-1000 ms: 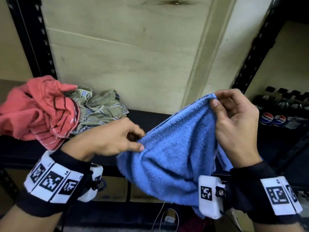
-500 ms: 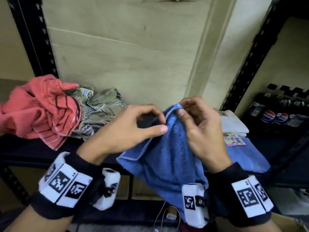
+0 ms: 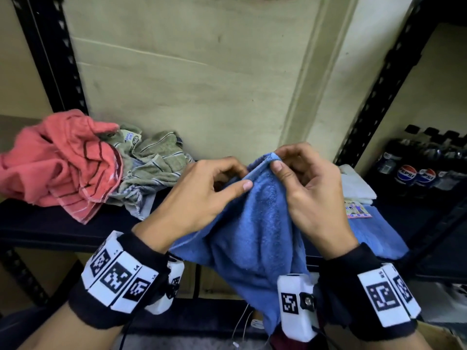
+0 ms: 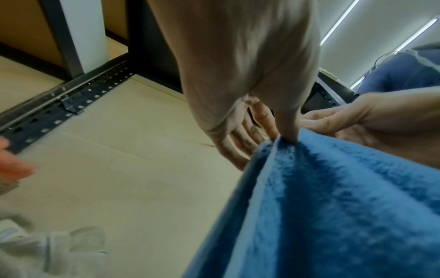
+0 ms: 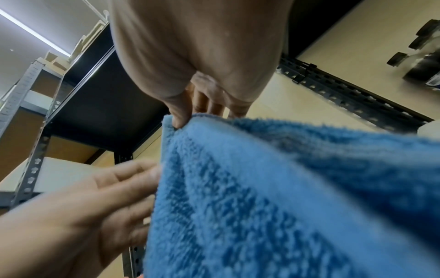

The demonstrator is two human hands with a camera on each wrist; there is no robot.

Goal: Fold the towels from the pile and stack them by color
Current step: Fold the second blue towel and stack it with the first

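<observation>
Left hand (image 3: 202, 195): pinching blue towel (image 3: 255, 238) edge, now closer to right.
Right hand (image 3: 310, 195): still pinching top corner.
Towel: hanging before shelf (image 3: 50, 223) front edge, as before.

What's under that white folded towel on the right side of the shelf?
The white folded towel lies on a colourful printed card, which rests on a folded blue towel. The right hand hides the stack's left side, so anything deeper is unseen.
</observation>
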